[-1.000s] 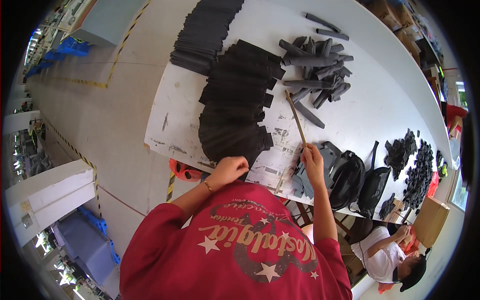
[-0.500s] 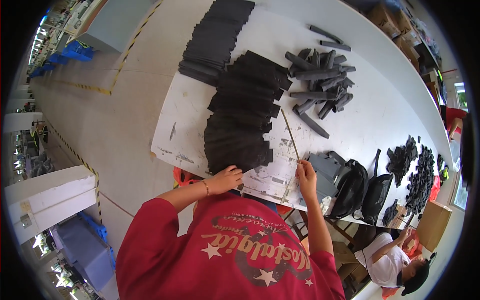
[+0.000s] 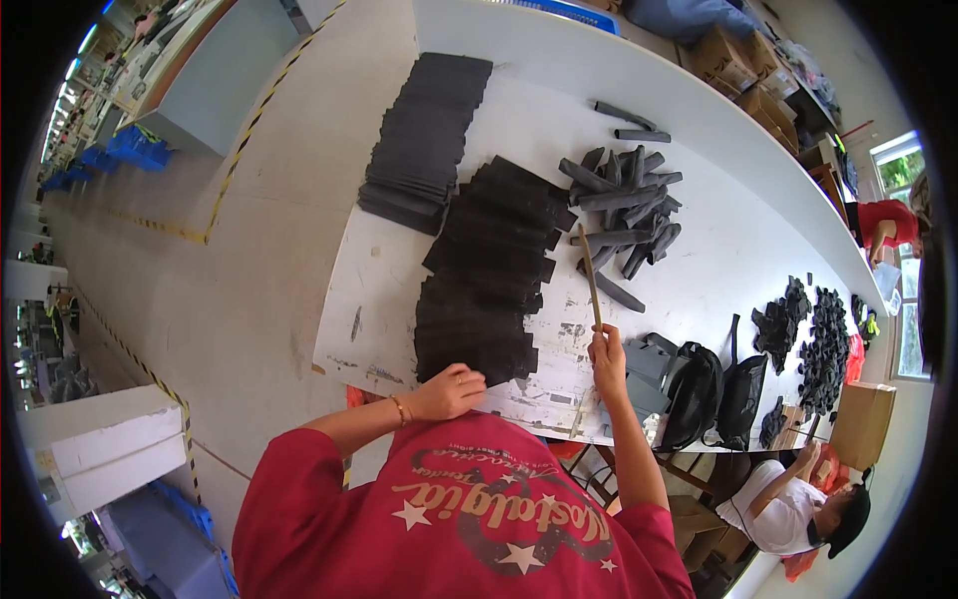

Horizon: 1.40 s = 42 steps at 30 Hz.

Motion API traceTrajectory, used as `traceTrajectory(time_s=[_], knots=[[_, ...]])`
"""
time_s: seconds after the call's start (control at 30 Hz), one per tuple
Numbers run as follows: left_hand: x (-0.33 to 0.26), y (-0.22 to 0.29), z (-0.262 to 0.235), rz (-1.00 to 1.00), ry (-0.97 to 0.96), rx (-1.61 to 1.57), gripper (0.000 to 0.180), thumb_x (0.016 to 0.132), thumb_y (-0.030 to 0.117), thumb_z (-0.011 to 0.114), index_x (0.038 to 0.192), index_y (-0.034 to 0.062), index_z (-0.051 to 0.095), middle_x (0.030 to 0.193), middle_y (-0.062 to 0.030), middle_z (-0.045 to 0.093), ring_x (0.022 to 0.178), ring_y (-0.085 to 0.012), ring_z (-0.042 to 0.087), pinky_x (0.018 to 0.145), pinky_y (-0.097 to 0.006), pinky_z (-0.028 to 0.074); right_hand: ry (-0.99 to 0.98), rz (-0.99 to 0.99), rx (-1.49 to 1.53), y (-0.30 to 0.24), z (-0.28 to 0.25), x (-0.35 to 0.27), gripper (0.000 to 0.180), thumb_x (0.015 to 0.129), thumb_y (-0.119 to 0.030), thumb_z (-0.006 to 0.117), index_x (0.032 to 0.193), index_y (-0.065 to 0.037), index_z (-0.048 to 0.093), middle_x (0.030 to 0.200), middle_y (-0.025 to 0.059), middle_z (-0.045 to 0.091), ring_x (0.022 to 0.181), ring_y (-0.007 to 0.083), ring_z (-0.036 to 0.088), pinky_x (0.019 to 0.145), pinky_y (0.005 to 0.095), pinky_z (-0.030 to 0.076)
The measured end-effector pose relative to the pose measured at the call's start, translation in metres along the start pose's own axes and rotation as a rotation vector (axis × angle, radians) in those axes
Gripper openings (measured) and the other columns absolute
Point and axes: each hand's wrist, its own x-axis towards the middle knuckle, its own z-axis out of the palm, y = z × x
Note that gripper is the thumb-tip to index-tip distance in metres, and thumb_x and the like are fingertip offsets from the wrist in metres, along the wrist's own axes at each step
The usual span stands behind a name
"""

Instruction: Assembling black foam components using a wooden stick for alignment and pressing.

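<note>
My left hand (image 3: 451,391) is closed, its curled fingers at the near end of a long row of overlapping black fabric pieces (image 3: 479,290) on the white table. The fingertips are partly hidden, but they seem to pinch the edge of a piece. Right of the row, my right hand (image 3: 607,361) grips the lower end of a thin brownish stick (image 3: 591,280). The stick points away from me, its far tip by a heap of dark grey rolled strips (image 3: 629,200). Beyond the row on the left lies a second, greyer row of overlapping pieces (image 3: 419,140).
A dark grey flat stack (image 3: 647,374) and a black bag (image 3: 692,394) lie right of my right hand. Small black pieces (image 3: 826,344) are heaped farther right. A co-worker in white (image 3: 773,509) sits at the lower right. A raised white board (image 3: 699,105) borders the table's far side.
The view has tilted, so the table sits lower in the picture. My right hand has moved forward over the table, bringing the stick's tip nearer the rolled strips. My left hand stays at the row's near end.
</note>
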Motion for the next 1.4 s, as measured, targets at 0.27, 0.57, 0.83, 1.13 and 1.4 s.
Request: traceTrajectory(time_s=[0.27, 0.57, 0.83, 1.13, 1.4], knots=[[0.165, -0.120, -0.080, -0.316, 0.546, -0.040, 0.006, 0.079, 0.004, 0.063, 0.084, 0.0047, 0.062, 0.084, -0.0091, 0.061, 0.085, -0.0288, 0.058, 0.077, -0.038, 0.047, 0.075, 0.053, -0.035, -0.014, -0.023, 0.007, 0.015, 0.096, -0.013, 0.049, 0.105, -0.002, 0.052, 0.071, 0.0008, 0.054, 0.056, 0.0052, 0.041, 0.051, 0.0213, 0.036], [0.248, -0.281, -0.054, -0.523, 0.263, -0.001, 0.011, 0.074, 0.012, 0.071, 0.082, 0.0066, 0.066, 0.083, -0.0075, 0.064, 0.087, -0.0290, 0.057, 0.077, -0.038, 0.047, 0.082, 0.075, -0.164, -0.023, -0.042, 0.050, 0.016, 0.094, -0.013, 0.054, 0.095, 0.002, 0.061, 0.064, 0.0009, 0.053, 0.061, 0.0067, 0.048, 0.054, 0.0238, 0.040], [0.259, -0.312, -0.034, -0.550, 0.199, -0.088, 0.009, 0.075, 0.017, 0.069, 0.077, 0.0091, 0.065, 0.087, -0.0050, 0.063, 0.095, -0.0292, 0.054, 0.084, -0.039, 0.045, 0.016, -0.057, -0.325, -0.025, -0.048, 0.131, 0.016, 0.088, -0.014, 0.061, 0.097, -0.001, 0.062, 0.070, 0.0167, 0.062, 0.064, 0.0296, 0.062, 0.059, 0.0354, 0.047], [0.259, -0.322, -0.036, -0.559, 0.015, -0.224, 0.010, 0.076, 0.015, 0.069, 0.080, 0.0070, 0.064, 0.093, -0.0053, 0.063, 0.097, -0.0279, 0.053, 0.088, -0.038, 0.043, -0.005, -0.131, -0.438, -0.034, -0.050, 0.160, 0.015, 0.087, -0.015, 0.062, 0.095, -0.003, 0.063, 0.070, 0.0161, 0.062, 0.064, 0.0315, 0.062, 0.058, 0.0372, 0.047], [0.260, -0.321, -0.040, -0.506, -0.010, -0.222, 0.009, 0.077, 0.015, 0.069, 0.081, 0.0075, 0.067, 0.091, -0.0036, 0.064, 0.097, -0.0268, 0.053, 0.086, -0.037, 0.044, -0.039, -0.229, -0.521, -0.037, -0.051, 0.174, 0.014, 0.088, -0.016, 0.060, 0.093, -0.003, 0.062, 0.071, 0.0162, 0.061, 0.065, 0.0333, 0.061, 0.059, 0.0395, 0.047]])
